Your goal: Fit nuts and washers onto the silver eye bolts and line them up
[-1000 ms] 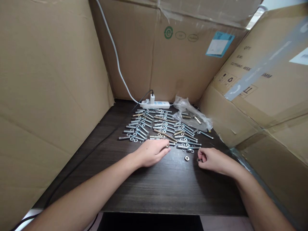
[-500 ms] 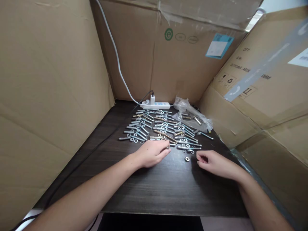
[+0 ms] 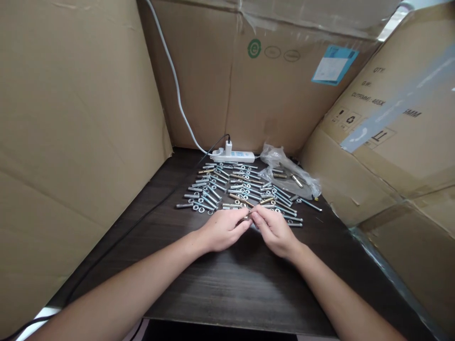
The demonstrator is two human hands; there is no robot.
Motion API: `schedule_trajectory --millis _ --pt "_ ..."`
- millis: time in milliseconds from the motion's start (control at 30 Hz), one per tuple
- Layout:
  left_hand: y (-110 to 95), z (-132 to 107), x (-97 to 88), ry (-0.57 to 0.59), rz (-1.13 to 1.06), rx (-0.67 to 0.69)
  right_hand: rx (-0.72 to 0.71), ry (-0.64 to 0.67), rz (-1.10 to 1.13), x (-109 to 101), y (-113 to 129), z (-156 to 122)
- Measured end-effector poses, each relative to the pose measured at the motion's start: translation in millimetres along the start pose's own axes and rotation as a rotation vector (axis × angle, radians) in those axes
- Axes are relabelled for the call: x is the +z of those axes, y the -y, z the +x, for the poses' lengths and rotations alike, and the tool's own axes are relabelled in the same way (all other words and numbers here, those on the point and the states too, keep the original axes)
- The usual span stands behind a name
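My left hand (image 3: 224, 229) is closed in a pinch around a small metal piece (image 3: 246, 217), mostly covered by the fingers. My right hand (image 3: 274, 231) meets it from the other side, its fingertips pinched together at the same piece. Whether the right fingers also hold a separate nut or washer cannot be told. Just beyond both hands lie rows of bolts with sleeves, such as a silver bolt (image 3: 185, 206) at the left. Loose rings lie among them, one of them a washer (image 3: 201, 210). Part of the nearest right-hand row is hidden behind my right hand.
A white power strip (image 3: 239, 157) with a plugged-in adapter stands at the back. Beside it a clear plastic bag (image 3: 284, 163) holds more metal parts. A black cable (image 3: 135, 219) crosses the dark table (image 3: 213, 293) on the left. Cardboard walls (image 3: 199, 85) enclose three sides.
My right hand has moved left from the table's right side to meet my left hand at the metal piece. The left hand stays nearly in place. The view has shifted slightly.
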State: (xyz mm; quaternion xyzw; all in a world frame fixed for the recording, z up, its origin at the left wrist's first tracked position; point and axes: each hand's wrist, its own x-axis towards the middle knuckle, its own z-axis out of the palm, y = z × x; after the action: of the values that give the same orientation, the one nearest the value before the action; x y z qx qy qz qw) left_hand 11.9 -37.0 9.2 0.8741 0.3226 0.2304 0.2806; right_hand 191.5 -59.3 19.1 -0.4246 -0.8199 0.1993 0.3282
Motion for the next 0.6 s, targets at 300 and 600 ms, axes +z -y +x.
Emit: schedule_trajectory --millis 300,600 --pt "-5 -1 1.3 0.004 0.06 -0.073 -0.135 0.0 -0.297 -12 7 -6" --pt "-5 -1 0.8 -0.022 0.001 -0.12 -0.172 -0.107 -0.26 -10 5 -9"
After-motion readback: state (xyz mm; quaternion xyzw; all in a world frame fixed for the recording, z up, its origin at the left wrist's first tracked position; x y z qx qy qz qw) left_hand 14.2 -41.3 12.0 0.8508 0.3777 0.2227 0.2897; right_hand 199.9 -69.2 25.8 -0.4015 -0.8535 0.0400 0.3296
